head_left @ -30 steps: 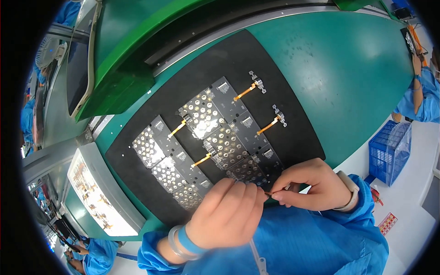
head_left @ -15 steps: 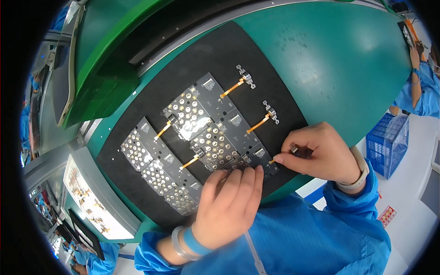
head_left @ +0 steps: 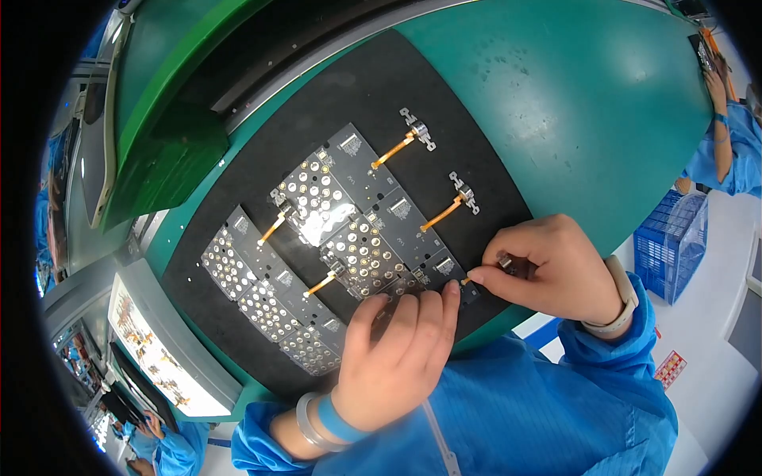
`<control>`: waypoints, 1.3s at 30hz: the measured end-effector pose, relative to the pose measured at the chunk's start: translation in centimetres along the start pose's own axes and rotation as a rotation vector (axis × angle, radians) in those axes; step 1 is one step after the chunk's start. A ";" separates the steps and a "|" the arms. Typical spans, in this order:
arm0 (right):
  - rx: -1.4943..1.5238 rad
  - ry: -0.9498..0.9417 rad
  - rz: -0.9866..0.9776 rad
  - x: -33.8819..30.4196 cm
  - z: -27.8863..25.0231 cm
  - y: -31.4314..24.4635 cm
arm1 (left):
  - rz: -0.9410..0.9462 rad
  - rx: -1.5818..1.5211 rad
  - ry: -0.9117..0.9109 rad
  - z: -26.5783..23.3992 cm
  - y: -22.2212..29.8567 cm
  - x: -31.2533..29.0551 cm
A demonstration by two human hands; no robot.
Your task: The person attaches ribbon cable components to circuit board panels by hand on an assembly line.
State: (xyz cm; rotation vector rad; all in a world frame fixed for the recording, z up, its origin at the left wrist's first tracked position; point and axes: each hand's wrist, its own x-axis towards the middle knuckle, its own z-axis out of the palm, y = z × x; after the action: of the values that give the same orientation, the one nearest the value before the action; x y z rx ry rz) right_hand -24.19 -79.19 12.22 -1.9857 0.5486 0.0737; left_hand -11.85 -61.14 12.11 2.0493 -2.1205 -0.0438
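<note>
Two dark circuit board panels with rows of round gold and silver pads lie on a black mat. My left hand lies over the near end of the larger panel, fingers stretched out and covering part of it. By the panel's near right corner, my right hand pinches a small metal part on an orange flex cable between thumb and forefinger. The cable's end meets the board edge beside my left fingertips; whether it is joined there I cannot tell. Similar orange flex cables with metal parts stick out from the panels.
The mat sits on a green table. Left of it are a green machine housing and a lit white tray with many small parts. A blue crate stands at the right. Other people in blue work at both sides.
The panels and mat appear slightly farther left in the picture. My right fingertips have shifted a little left, still pinching the part. My left hand has stayed nearly in place.
</note>
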 end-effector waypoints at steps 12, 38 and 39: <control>-0.015 0.019 -0.004 -0.3 0.4 -0.1 | -0.007 0.038 0.012 0.5 0.7 -0.3; -0.186 0.402 0.253 2.1 -0.2 0.1 | -0.592 -0.142 0.234 -3.0 -3.3 -4.9; -0.059 0.353 0.218 2.3 -0.2 0.3 | -0.587 -0.182 0.264 -3.0 -3.3 -5.2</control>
State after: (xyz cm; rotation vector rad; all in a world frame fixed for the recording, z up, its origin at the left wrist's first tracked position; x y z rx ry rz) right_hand -22.30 -80.29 11.43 -2.0007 0.9996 -0.1306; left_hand -8.03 -55.75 13.94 2.3330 -1.2670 -0.0436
